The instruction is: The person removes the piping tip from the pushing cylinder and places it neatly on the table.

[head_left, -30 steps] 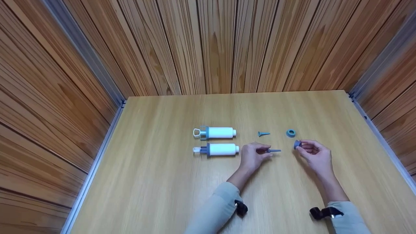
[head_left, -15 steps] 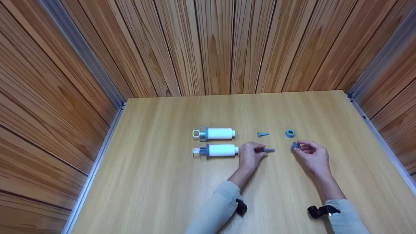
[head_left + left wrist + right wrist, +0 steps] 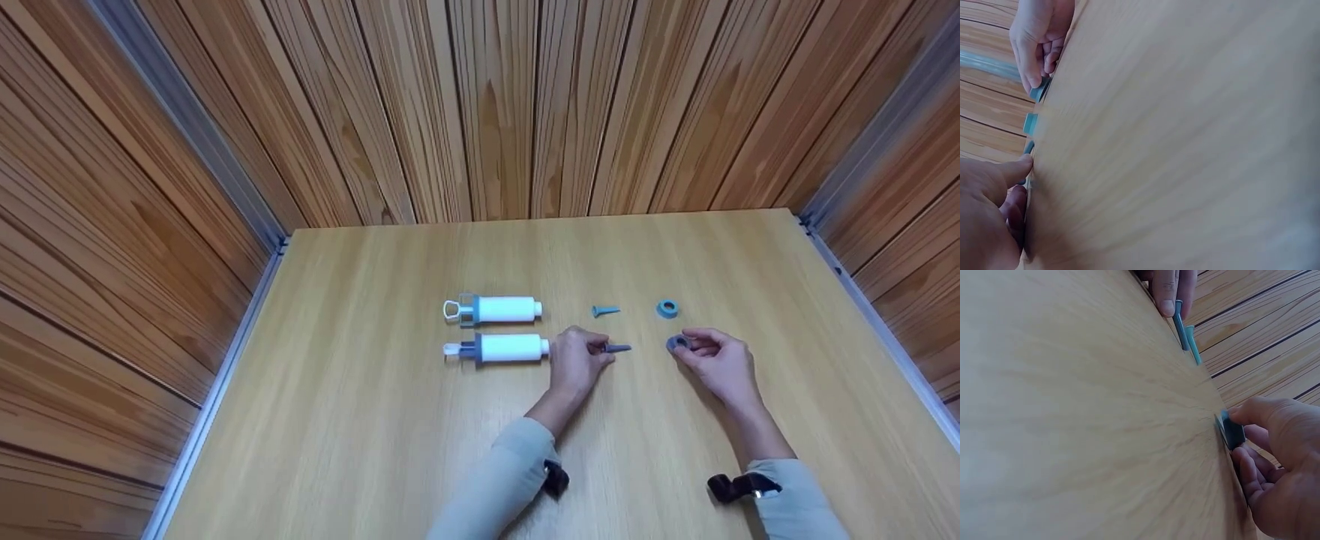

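Note:
My left hand (image 3: 576,360) is low over the table, pinching the wide end of a dark blue tapered nozzle (image 3: 619,348). The thin end points right, and the right wrist view shows the same nozzle (image 3: 1180,329) under the fingertips. My right hand (image 3: 724,367) holds a dark blue ring-shaped cap (image 3: 677,342) between thumb and fingers, at the table surface. In the right wrist view this ring cap (image 3: 1234,430) is tilted, one edge by the wood. Left of my left hand lies a white cylinder with a dark blue collar and plunger handle (image 3: 514,348).
Behind it lies a similar white cylinder with a lighter blue collar (image 3: 508,309) and a looped handle. A teal nozzle (image 3: 606,310) and a teal ring cap (image 3: 667,309) lie along the same row. Wood-plank walls (image 3: 495,112) border the table (image 3: 337,420).
The ring cap in my right hand has come down to the table and tipped, its hole now facing more upward. My left hand has drawn slightly left with the nozzle. The view has shifted slightly.

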Available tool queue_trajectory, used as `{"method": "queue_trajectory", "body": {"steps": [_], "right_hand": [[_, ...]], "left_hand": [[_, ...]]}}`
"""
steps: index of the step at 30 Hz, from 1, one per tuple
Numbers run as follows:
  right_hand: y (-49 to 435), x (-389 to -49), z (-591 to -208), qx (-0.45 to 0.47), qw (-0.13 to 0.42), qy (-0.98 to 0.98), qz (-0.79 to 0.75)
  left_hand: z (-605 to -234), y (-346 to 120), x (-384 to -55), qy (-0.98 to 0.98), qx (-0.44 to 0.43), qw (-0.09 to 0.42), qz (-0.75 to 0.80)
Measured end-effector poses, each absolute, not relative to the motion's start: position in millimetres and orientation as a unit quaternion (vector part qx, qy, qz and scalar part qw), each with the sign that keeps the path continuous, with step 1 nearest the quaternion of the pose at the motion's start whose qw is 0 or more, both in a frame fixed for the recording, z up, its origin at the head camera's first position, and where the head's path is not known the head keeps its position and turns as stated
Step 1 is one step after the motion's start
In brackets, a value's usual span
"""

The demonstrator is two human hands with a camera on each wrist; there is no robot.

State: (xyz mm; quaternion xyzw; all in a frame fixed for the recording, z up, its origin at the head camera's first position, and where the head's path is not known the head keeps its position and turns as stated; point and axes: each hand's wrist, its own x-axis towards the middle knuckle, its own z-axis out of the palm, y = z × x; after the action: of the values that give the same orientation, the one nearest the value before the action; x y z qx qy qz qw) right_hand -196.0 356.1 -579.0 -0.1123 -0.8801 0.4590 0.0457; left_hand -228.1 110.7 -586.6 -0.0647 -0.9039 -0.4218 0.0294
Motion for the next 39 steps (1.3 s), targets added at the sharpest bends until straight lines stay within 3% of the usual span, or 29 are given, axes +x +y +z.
{"method": "queue_trajectory", "body": {"steps": [9, 30, 39], "right_hand": [[354.1, -196.3, -577.5, -0.108, 0.015, -0.886, 0.452], [352.9, -195.0, -578.0, -0.098, 0.031, -0.885, 0.453], [356.9, -192.3, -575.4, -0.08, 0.015, -0.893, 0.442]], "left_hand": [[-585.4, 108.5, -227.2, -0.909, -0.069, 0.028, -0.411], [-586.2, 104.2, -221.1, -0.886, -0.093, 0.048, -0.452], [-583.0, 103.8, -221.4, -0.865, -0.072, 0.021, -0.496]]}}
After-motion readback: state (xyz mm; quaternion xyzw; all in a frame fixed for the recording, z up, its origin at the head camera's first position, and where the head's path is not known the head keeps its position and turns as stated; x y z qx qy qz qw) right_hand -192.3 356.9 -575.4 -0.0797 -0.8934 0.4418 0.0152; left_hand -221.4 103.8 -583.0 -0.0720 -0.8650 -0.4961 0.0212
